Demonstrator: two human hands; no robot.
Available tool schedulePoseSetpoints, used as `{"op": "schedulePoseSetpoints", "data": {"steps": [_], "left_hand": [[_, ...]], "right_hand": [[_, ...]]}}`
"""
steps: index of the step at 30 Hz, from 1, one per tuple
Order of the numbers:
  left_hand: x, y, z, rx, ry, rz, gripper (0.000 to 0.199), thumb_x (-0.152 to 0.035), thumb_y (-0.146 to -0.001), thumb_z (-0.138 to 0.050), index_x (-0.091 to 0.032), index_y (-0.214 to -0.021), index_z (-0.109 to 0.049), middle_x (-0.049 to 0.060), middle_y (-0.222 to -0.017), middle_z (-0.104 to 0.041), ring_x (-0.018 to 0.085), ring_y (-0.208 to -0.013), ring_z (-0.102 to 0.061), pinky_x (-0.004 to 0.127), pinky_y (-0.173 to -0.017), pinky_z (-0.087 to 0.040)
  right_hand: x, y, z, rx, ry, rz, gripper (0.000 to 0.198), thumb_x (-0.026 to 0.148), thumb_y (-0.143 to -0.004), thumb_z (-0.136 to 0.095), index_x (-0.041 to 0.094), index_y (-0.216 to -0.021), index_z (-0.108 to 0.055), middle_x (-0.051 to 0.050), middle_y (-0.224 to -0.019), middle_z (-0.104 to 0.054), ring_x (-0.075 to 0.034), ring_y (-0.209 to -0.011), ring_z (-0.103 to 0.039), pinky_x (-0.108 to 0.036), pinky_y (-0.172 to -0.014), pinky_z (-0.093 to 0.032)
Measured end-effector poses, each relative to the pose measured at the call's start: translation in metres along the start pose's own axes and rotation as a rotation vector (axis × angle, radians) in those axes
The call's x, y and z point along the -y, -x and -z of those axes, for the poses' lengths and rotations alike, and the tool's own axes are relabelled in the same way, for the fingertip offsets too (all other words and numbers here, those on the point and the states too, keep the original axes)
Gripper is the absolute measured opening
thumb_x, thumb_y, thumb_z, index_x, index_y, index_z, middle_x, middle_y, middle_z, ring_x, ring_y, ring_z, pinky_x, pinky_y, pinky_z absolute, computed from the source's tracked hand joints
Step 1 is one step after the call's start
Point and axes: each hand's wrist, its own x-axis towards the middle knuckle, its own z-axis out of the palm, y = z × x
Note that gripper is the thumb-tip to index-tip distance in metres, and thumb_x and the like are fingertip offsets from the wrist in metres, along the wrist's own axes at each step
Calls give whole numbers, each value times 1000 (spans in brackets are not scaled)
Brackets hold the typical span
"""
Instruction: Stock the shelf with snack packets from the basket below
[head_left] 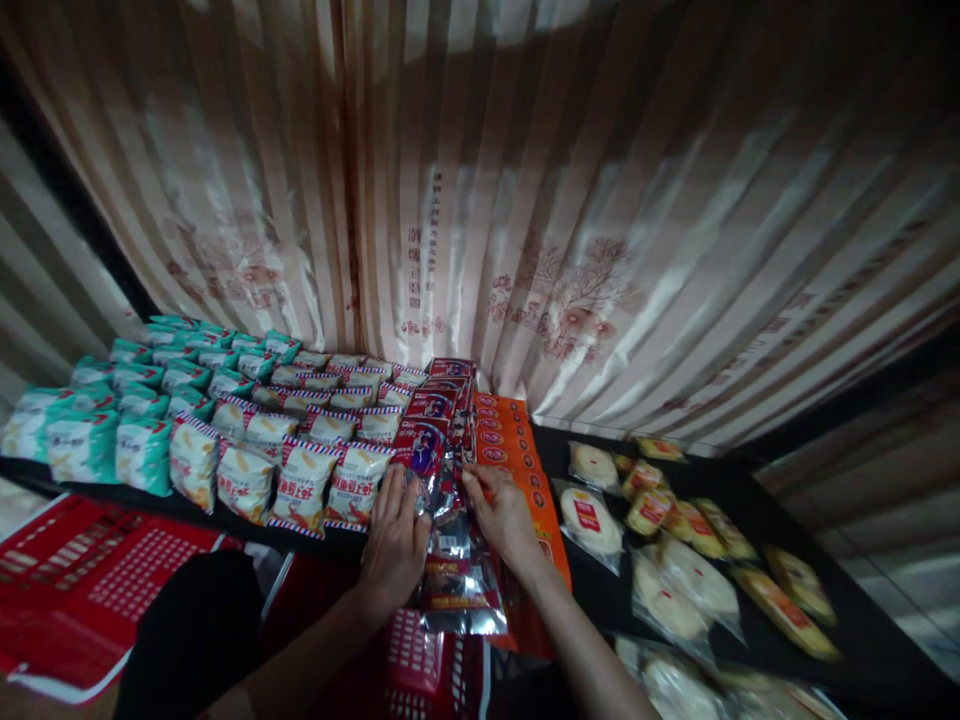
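Note:
My left hand (396, 530) lies flat with its fingers stretched over the left column of dark red snack packets (421, 445), beside the white chip bags (360, 482). Close to it, my right hand (499, 508) has thumb and forefinger pinched at the edge of a dark red snack packet (454, 535) in the overlapping pile; the exact grip is partly hidden. A shiny packet end (463, 600) hangs toward me between my forearms. Under and right of my right hand runs a column of orange packets (510, 440).
Teal bags (146, 450) stand in rows at the left of the black table. Wrapped flatbreads (591, 518) and yellow-wrapped breads (651, 508) lie at the right. Red baskets (112, 575) sit below the front edge. Behind hangs a pleated curtain (420, 180).

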Motion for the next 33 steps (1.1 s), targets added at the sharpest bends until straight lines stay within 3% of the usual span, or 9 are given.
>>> {"op": "schedulePoseSetpoints", "data": {"steps": [5,9,15,25,28,33], "left_hand": [[-6,1,4,38,20,34,48,-19,-88,-37,-6,-134,-41,20,-148,-28,28,-140,-18,51,-110,-26],[-8,-1,4,58,24,37,52,-18,-83,-43,-5,-133,-42,20,-147,-31,30,-139,-20,50,-110,-26],[-9,-4,4,91,20,68,53,-18,-80,-45,-4,-131,-45,20,-146,-32,31,-137,-24,50,-109,-28],[-10,-7,10,154,6,85,53,-18,-80,-45,-7,-132,-46,18,-145,-35,31,-136,-28,49,-109,-29],[-11,-8,12,164,-1,79,53,-19,-81,-45,-8,-132,-46,17,-145,-36,31,-136,-28,48,-110,-28],[-11,-9,12,173,-11,73,54,-20,-80,-46,-8,-132,-46,18,-145,-36,31,-136,-28,49,-109,-29]], "right_hand": [[21,-25,-6,24,254,-92,33,39,-90,-44,22,-108,-67,-8,-107,-68,-22,-102,-60,-30,-89,-43],[36,-38,-9,75,388,-142,38,47,-90,-41,23,-98,-69,-9,-100,-69,-24,-94,-63,-30,-75,-44],[44,-49,-11,155,317,-290,34,47,-86,-49,22,-101,-65,-8,-97,-71,-24,-91,-65,-29,-68,-43],[36,-54,-20,113,87,-259,26,30,-85,-55,16,-105,-61,-7,-98,-71,-17,-90,-66,-23,-76,-45],[37,-59,-21,109,88,-291,31,33,-85,-54,15,-110,-58,-8,-100,-71,-16,-92,-65,-22,-75,-46],[41,-66,-24,132,166,-346,31,44,-81,-56,16,-94,-64,-11,-95,-71,-23,-90,-65,-28,-70,-45]]}}
